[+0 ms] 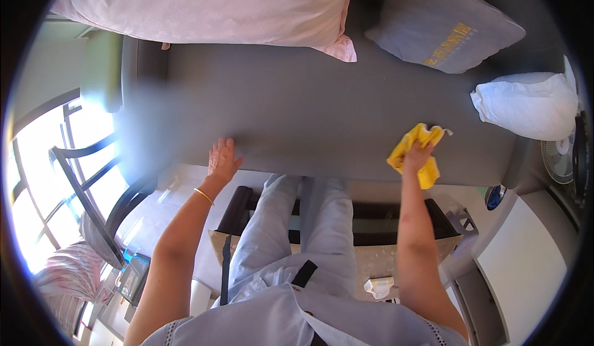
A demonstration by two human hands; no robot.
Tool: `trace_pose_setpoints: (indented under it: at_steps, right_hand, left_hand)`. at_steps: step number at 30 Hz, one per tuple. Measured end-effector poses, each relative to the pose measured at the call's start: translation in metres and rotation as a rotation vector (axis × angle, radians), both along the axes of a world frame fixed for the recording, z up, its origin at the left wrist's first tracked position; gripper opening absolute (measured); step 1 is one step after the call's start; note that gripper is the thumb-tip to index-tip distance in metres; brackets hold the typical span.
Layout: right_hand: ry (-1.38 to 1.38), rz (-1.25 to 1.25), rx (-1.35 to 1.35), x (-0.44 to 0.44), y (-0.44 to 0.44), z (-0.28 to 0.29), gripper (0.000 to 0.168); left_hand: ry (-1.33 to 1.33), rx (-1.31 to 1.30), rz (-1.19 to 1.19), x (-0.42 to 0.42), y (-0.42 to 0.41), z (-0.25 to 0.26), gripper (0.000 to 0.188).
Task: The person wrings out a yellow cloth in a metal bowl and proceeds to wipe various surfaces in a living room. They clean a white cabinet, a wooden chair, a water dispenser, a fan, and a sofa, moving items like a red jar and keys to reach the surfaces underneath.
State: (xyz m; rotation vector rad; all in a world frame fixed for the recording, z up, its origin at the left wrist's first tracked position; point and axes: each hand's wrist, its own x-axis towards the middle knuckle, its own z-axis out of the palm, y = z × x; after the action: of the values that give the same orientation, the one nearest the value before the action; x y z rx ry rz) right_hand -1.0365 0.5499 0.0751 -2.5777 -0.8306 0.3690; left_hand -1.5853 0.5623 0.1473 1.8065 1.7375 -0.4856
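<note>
A grey sofa seat stretches across the view in front of my legs. Near its front edge on the left, my left hand rests on the seat with nothing in it, fingers pointing away from me. On the right, my right hand grips a bunched yellow cloth and presses it on the seat. Parts of the cloth spread out on both sides of the hand, and its middle is hidden under my fingers.
A large pale pink pillow and a grey cushion with writing lie along the back. At the right end sits a white bag-like bundle, beside a fan. Behind my legs stands a low table; a dark-framed chair is at left.
</note>
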Motion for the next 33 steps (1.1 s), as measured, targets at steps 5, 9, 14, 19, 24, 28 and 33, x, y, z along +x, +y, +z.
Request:
trace_pose_setpoints:
  at_steps: [5, 9, 14, 19, 24, 28, 33]
  right_hand:
    - [0.038, 0.628, -0.012, -0.185, -0.040, 0.015, 0.048]
    - [0.303, 1.192, -0.210, -0.289, -0.013, 0.041, 0.039]
    - [0.135, 1.364, 0.067, -0.282, 0.075, 0.029, 0.032]
    - [-0.101, 0.851, 0.166, -0.124, 0.122, 0.016, 0.044]
    - [-0.413, 0.438, 0.160, 0.042, 0.056, -0.012, 0.045]
    - [-0.207, 0.167, -0.004, 0.046, 0.010, 0.013, 0.048]
    - [-0.143, 0.378, -0.090, -0.115, -0.058, -0.012, 0.062]
  left_hand:
    - [0.046, -0.173, 0.104, 0.014, 0.018, -0.008, 0.073]
    - [0.203, -0.313, 0.031, 0.023, 0.035, -0.018, 0.079]
    - [0.257, -0.352, -0.058, 0.021, 0.036, -0.022, 0.081]
    - [0.290, -0.380, -0.033, 0.022, 0.034, -0.023, 0.083]
    - [0.286, -0.439, -0.116, 0.016, 0.040, -0.032, 0.087]
    - [0.281, -0.479, -0.161, 0.013, 0.036, -0.040, 0.089]
    - [0.272, -0.443, -0.225, 0.018, 0.040, -0.028, 0.089]
